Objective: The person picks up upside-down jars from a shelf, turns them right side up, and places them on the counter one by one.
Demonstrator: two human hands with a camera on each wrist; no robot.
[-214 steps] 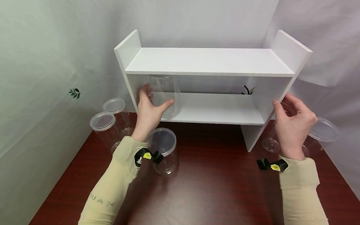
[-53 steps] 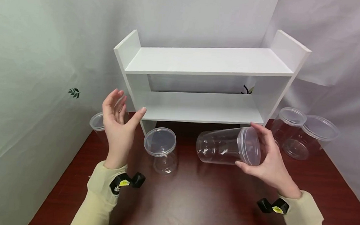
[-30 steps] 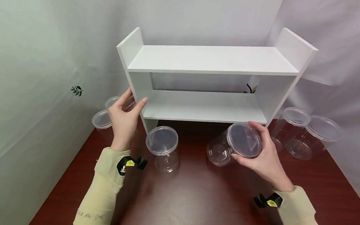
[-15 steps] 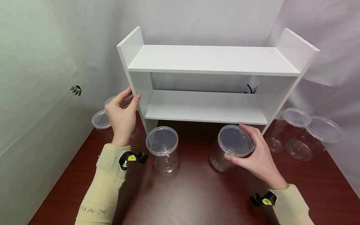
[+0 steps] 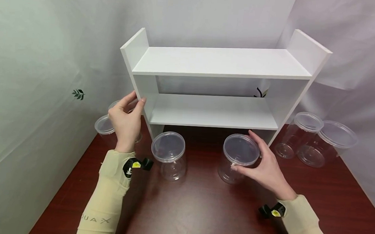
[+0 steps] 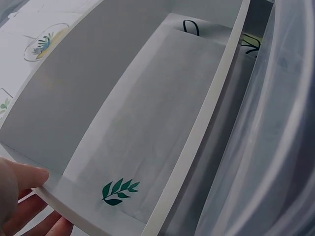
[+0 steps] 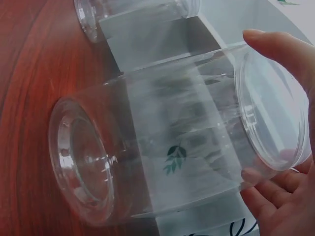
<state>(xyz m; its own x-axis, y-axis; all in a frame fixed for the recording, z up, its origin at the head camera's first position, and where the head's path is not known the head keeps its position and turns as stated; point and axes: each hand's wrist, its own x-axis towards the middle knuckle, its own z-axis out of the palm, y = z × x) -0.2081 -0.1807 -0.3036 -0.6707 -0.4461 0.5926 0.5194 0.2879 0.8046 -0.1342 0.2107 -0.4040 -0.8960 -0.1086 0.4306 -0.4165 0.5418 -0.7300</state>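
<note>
A white two-tier shelf (image 5: 222,62) stands at the back of the table. My left hand (image 5: 125,122) pinches the front edge of its left side panel, thumb inside and fingers outside, as the left wrist view also shows. Around the upper part of a clear plastic jar (image 5: 232,170) with a translucent lid (image 5: 241,150) curls my right hand (image 5: 266,167). This jar is upright on the dark red table, in front of the shelf's right half. A second clear lidded jar (image 5: 173,165) stands to its left, untouched.
Two clear jars, a narrower one (image 5: 301,135) and a wider one (image 5: 324,147), stand right of the shelf. Left of it are two more jars, one lid (image 5: 104,124) showing and the other partly behind my left hand. White cloth walls surround the brown-red table (image 5: 201,209).
The jar in my right hand has gone from lying tilted to upright on the table. My left hand, earlier on a jar inside the shelf, has moved to the left side panel.
</note>
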